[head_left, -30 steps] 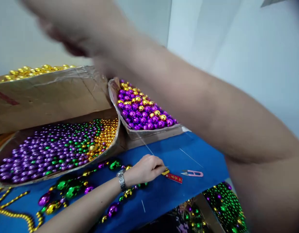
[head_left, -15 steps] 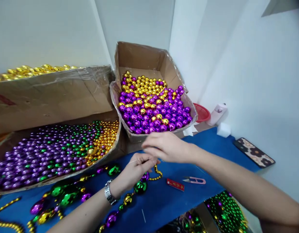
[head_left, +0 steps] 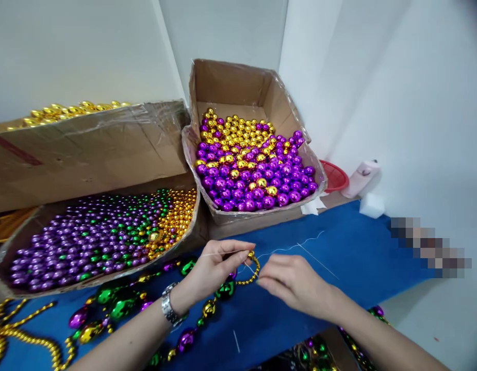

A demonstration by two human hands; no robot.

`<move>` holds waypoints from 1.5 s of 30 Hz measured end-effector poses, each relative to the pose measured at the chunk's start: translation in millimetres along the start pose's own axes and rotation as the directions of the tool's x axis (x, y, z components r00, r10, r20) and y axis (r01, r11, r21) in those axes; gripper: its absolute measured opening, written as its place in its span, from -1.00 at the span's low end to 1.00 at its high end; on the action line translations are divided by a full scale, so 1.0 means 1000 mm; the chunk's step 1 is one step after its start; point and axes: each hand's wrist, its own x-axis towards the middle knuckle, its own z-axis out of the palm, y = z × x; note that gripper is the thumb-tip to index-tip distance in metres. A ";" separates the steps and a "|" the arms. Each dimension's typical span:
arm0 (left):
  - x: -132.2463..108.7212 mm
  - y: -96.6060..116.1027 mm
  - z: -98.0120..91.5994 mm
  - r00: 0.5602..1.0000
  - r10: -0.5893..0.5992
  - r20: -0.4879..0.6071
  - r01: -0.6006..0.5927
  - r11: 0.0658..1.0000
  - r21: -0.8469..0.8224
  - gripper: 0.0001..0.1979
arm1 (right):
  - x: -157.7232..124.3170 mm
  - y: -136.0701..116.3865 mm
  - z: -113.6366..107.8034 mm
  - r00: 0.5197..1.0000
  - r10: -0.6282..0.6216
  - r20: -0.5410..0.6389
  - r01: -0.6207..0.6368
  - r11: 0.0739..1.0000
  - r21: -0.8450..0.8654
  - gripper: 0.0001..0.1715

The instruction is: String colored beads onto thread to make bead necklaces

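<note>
Probably the likeliest trouble is a slip at the fingertips, since the fingers of the left hand point(head_left: 213, 268) pinch only the upper end of a loop of gold beads point(head_left: 257, 267), and smooth, shiny beads could slide out under a tug. Those left fingers are pressed together on that end, with a thread point(head_left: 223, 253) lying across them. At the loop's right side, the fingers of the right hand point(head_left: 300, 283) are drawn closed at the tips, apparently on the thread; a hard pull there could snap it or wrench the loop free. The loop hangs between the two hands, above the blue surface point(head_left: 377, 247). Just below it lies a string of large beads point(head_left: 209, 308), which could catch the thread if the hands dropped. Behind the right hand, a loose strand point(head_left: 318, 261) on the surface might tangle with it too. Farther back stand a box of purple and gold beads point(head_left: 261, 214) and, to its left, a box of small beads point(head_left: 199, 226), both out of the way.
</note>
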 end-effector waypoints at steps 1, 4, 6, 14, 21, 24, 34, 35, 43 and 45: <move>-0.002 0.002 0.000 0.998 0.064 -0.010 -0.063 0.995 0.075 -0.74 | 0.003 0.002 -0.001 0.998 0.044 -0.054 -0.040 0.996 0.083 -0.78; -0.006 0.009 0.002 0.977 0.212 -0.003 -0.206 0.954 0.217 -0.73 | 0.015 0.009 -0.001 0.964 0.218 -0.153 -0.144 0.909 0.391 -0.70; -0.007 0.011 0.002 0.968 0.252 0.018 -0.249 0.937 0.245 -0.72 | 0.023 0.012 0.004 0.958 0.273 -0.090 -0.178 0.809 0.561 -0.58; -0.004 -0.001 -0.006 0.710 0.681 0.180 -0.609 0.465 0.643 -0.59 | 0.032 0.021 0.034 0.974 0.143 0.173 -0.224 0.675 0.703 -0.51; -0.006 -0.003 -0.002 0.693 0.695 0.191 -0.592 0.397 0.701 -0.60 | 0.029 0.019 0.028 0.986 0.159 0.052 -0.164 0.850 0.501 -0.55; -0.006 0.000 -0.002 0.843 0.530 0.093 -0.455 0.610 0.648 -0.68 | 0.024 0.016 0.015 0.970 0.207 -0.130 -0.161 0.941 0.297 -0.63; -0.003 0.006 0.001 0.990 0.141 -0.023 -0.134 0.973 0.187 -0.72 | 0.005 -0.005 0.013 0.990 0.065 -0.124 -0.063 0.998 0.020 -0.73; -0.005 0.007 0.001 0.979 0.205 0.002 -0.199 0.949 0.244 -0.72 | 0.008 -0.002 0.008 0.974 0.130 -0.186 -0.102 0.982 0.156 -0.73; -0.009 0.012 -0.003 0.823 0.539 0.179 -0.553 0.690 0.467 -0.67 | 0.033 0.023 0.032 0.971 0.141 0.192 -0.238 0.531 0.813 -0.59; -0.009 0.011 -0.003 0.804 0.571 0.167 -0.567 0.652 0.503 -0.67 | 0.032 0.023 0.042 0.962 0.104 0.251 -0.270 0.470 0.841 -0.56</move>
